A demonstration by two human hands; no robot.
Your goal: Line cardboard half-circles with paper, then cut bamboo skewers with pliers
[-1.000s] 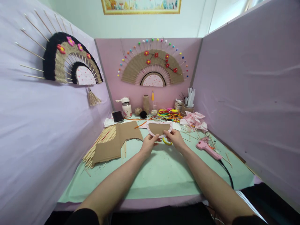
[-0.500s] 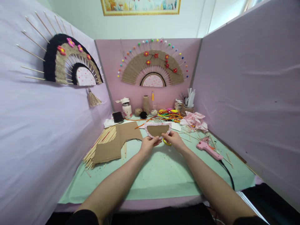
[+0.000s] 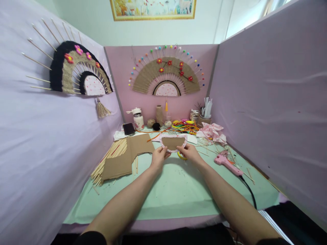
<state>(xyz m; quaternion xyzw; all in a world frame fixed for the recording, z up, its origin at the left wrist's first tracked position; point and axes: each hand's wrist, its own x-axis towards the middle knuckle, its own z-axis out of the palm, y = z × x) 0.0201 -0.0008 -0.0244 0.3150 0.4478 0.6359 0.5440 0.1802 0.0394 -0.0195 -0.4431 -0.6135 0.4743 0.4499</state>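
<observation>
Between my hands, above the green tabletop, is a half-round cardboard piece (image 3: 173, 143) with pink-and-white fabric folded over its edge. Its brown cardboard side faces me, the curved edge toward my body. My left hand (image 3: 159, 157) pinches the lower left of the fabric rim, thumb on top. My right hand (image 3: 189, 152) pinches the lower right of the rim. Just under the right hand, partly hidden, shows a yellow ring-shaped thing (image 3: 182, 156), perhaps a scissor handle or tape.
A pink glue gun (image 3: 228, 163) with a black cord lies right. Cut cardboard (image 3: 119, 166) rests on many thin wooden sticks (image 3: 98, 170) at left. Crumpled pink fabric (image 3: 212, 132), coloured pipe cleaners (image 3: 185, 127) and a white bottle (image 3: 138, 119) stand or lie behind. Decorated fans (image 3: 145, 76) hang on the panels.
My left hand has shifted its grip along the rim, its thumb now on the piece's lower left. The piece has moved slightly to the right. My right hand keeps its pinch.
</observation>
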